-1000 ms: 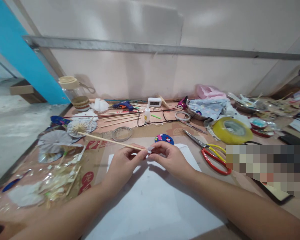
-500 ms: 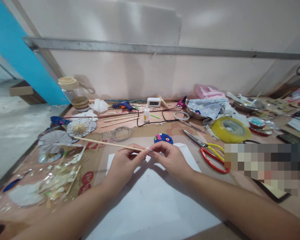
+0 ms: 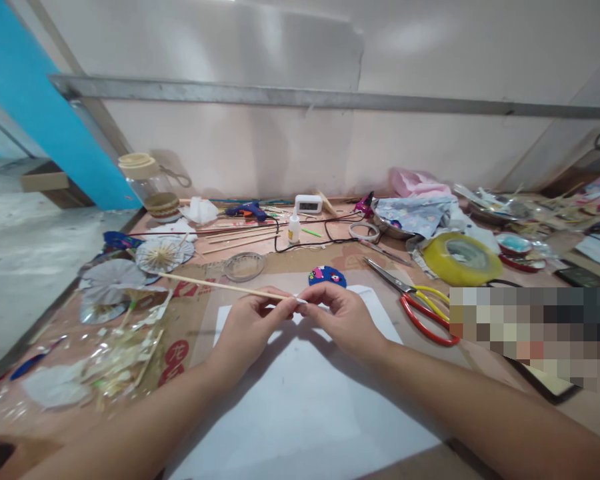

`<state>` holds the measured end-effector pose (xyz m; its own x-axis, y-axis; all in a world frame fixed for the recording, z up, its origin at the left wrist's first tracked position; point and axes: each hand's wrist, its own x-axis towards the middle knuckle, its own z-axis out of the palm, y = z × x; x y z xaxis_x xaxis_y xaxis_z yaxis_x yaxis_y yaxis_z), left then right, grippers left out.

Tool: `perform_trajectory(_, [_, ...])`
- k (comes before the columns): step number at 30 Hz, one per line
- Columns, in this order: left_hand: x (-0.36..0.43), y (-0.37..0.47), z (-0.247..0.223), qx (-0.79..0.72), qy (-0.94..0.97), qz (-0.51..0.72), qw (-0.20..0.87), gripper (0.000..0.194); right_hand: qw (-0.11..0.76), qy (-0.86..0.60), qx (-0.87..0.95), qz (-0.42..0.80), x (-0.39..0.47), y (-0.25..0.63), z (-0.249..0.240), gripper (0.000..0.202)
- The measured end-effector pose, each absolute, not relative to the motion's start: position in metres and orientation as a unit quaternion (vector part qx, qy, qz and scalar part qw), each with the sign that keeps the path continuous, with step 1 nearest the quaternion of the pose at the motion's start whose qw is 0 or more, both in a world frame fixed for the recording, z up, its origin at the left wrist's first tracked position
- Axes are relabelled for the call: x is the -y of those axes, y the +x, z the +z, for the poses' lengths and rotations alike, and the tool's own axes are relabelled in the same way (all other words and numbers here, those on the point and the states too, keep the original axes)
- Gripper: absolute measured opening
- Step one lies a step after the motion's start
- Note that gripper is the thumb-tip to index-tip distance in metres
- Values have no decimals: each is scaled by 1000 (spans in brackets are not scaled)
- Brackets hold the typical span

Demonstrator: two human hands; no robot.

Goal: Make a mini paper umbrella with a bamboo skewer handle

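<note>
My left hand is closed in a pinch on a thin wooden stick, which slants up and away to the left. Right beside it, my right hand pinches a small white strip at the stick's near end; most of the strip is hidden by the fingertips. Both hands meet just above a white sheet of paper. Behind the right hand lies a blue patterned disc, partly covered by the fingers.
Scissors with red and yellow handles and a yellow tape roll lie to the right. A glue bottle, a blue glue gun and a jar stand or lie at the back. Pleated paper fans are left.
The hands stay in nearly the same place, still pinching. The stick's far end shows slightly farther right, and more of the white strip shows between the fingertips.
</note>
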<state>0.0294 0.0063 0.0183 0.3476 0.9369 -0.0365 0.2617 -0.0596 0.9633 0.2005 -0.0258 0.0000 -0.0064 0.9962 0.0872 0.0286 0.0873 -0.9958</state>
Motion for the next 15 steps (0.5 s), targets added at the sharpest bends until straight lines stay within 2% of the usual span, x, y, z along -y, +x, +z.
perform_trajectory(9, [-3,28,21,-479,651,337,483,24,526,-444,458,562,20,203,-2,22])
perform_trajectory(15, [-3,29,25,-472,645,342,494,21,527,-435,442,581,20,202,-1,21])
